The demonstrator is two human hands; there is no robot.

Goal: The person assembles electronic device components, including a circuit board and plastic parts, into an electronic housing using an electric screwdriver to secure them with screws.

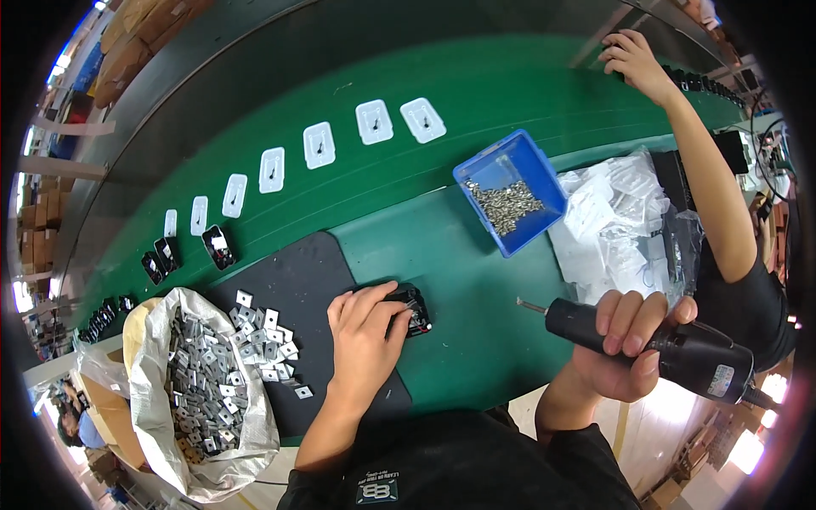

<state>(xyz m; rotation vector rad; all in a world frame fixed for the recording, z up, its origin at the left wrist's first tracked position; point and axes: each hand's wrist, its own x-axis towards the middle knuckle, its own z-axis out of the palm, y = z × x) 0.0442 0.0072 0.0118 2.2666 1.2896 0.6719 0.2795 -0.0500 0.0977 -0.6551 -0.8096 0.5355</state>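
Note:
My left hand [367, 327] rests over a small black plastic housing [416, 308] on the green work surface, its fingers curled onto the housing's left side. Part of the housing is hidden under those fingers. On the right, my right hand [627, 348] is wrapped around a black electric screwdriver [701, 361]. The tool lies nearly level, its thin bit [531, 305] pointing left towards the housing but apart from it. Square metal plates with holes [270, 340] lie loose on a black mat [306, 272], left of my left hand.
A white woven sack [153, 408] of metal plates stands at left. Beyond my hands sits a blue bin [508, 242] of small screws. White trays [319, 132] and black housings [219, 259] line the green belt [493, 93]. Plastic bags [608, 212] and another person's arm [710, 161] are at right.

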